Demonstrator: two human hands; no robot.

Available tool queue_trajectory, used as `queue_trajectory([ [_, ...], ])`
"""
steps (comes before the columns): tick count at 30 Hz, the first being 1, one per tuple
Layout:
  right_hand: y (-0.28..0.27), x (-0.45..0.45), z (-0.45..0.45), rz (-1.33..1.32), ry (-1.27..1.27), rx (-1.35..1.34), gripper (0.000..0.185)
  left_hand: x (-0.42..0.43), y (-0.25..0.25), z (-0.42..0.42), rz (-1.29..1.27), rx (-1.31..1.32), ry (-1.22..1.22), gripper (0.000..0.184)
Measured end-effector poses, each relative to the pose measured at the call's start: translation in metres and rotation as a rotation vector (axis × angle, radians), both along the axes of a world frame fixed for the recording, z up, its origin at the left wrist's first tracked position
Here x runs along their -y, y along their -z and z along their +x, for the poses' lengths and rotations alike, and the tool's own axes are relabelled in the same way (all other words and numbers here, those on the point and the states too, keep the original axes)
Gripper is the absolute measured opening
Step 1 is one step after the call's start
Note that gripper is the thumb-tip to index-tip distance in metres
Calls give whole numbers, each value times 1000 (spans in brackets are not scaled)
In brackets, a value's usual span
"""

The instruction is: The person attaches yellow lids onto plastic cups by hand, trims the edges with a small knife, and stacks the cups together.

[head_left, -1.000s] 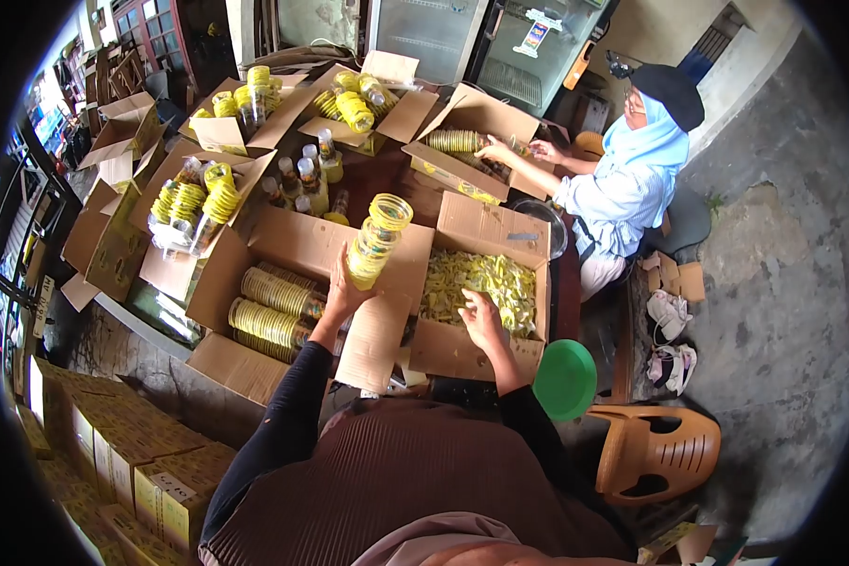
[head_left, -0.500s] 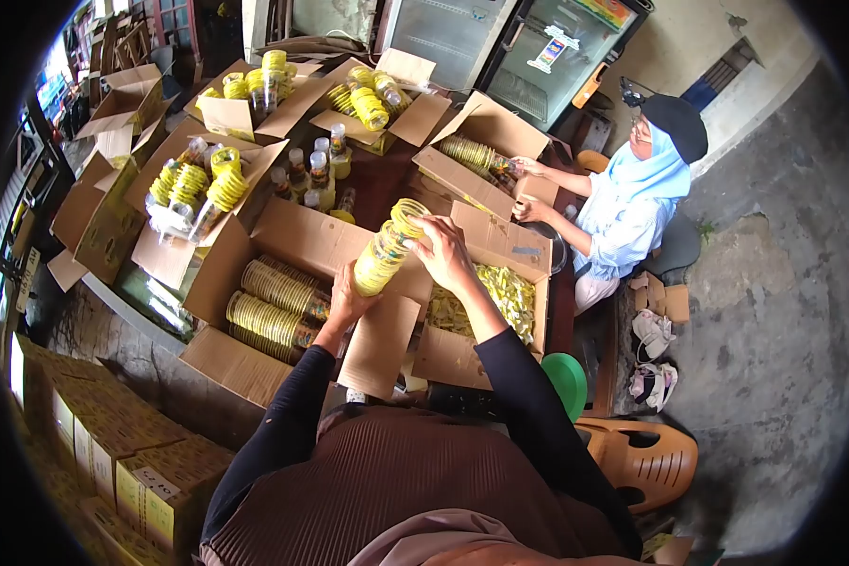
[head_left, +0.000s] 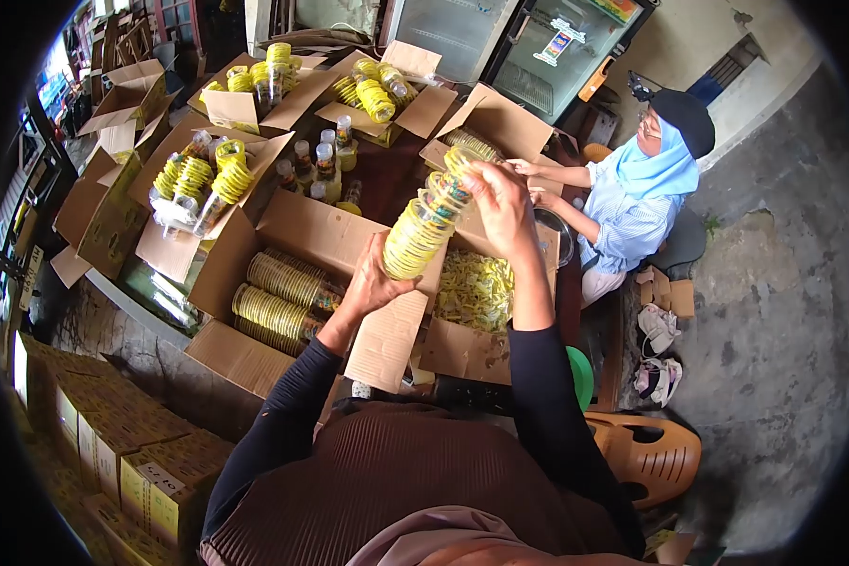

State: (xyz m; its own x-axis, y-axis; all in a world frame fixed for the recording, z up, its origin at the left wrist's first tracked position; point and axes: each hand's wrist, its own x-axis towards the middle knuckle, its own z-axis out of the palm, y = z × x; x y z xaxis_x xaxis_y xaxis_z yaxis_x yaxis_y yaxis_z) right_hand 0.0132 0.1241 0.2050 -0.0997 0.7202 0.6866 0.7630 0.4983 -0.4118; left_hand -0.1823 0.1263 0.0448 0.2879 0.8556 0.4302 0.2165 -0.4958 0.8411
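A long, tilted stack of clear plastic cups with yellow rims (head_left: 413,241) is held up in front of me. My left hand (head_left: 375,276) is wrapped round its lower end. At the upper end, my right hand (head_left: 502,200) grips the top cups, which sit looser and more spread than the rest. Below and left, an open cardboard box (head_left: 241,357) holds several similar cup stacks (head_left: 288,283) lying on their sides. Under my right forearm, another box (head_left: 457,351) contains a heap of small yellow and white pieces (head_left: 476,288).
At right, a co-worker (head_left: 646,198) has both hands by a further open box (head_left: 509,113) of cups. More boxes with cup stacks (head_left: 193,179) stand at the back left. Upright containers (head_left: 325,165) are grouped mid-table. An orange plastic chair (head_left: 656,453) is at my right.
The stack and both hands have moved right and slightly up. My right hand is farther from my left, and the upper cups are drawn out, so the stack looks longer.
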Motion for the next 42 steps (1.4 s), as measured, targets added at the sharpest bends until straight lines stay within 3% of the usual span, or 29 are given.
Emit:
queue_trajectory([
  [4,3,15,20,-107,34,-71,31,21,-12,8,-74,-38,78,73],
  [10,49,60,60,-309,142,-229,34,54,-20,0,-157,-99,231,67],
  [12,71,74,72,-483,152,-309,34,66,-14,-2,-112,-138,299,66],
  [16,119,108,83,-501,162,-456,35,90,-1,0,-157,-271,389,65],
  [20,166,156,89,-547,181,-752,32,115,6,2,-222,-452,496,74],
  [21,173,171,91,-604,149,-837,32,118,4,0,-233,-597,552,88],
  [22,187,185,87,-580,191,-969,30,121,-8,-2,-307,-610,582,101],
  [24,212,215,90,-578,228,-1113,28,119,-24,-8,-530,-626,745,106],
  [25,219,228,91,-635,303,-1112,28,120,-24,-12,-646,-480,818,103],
  [28,234,276,83,-802,201,-1613,32,122,-43,-21,-883,-223,964,96],
  [30,261,297,84,-853,143,-1669,35,135,-48,-15,-990,197,1112,83],
  [31,264,307,80,-888,116,-1742,36,141,-53,-14,-1124,236,988,83],
  [32,266,314,76,-925,88,-1813,37,144,-41,-9,-966,405,1208,75],
  [34,295,313,77,-965,56,-1891,38,160,-33,1,-1028,279,1045,70],
  [35,299,312,76,-1023,88,-1928,38,171,-38,9,-896,143,928,74],
  [36,300,312,76,-1083,121,-1964,38,187,-34,14,-991,307,903,76],
  [38,306,312,76,-1124,117,-1971,40,195,1,31,85,-312,632,94],
  [39,314,312,75,-1145,88,-1942,41,201,11,40,86,-320,630,94],
  [42,340,309,73,-1153,30,-1852,43,226,24,69,-425,25,399,76],
])
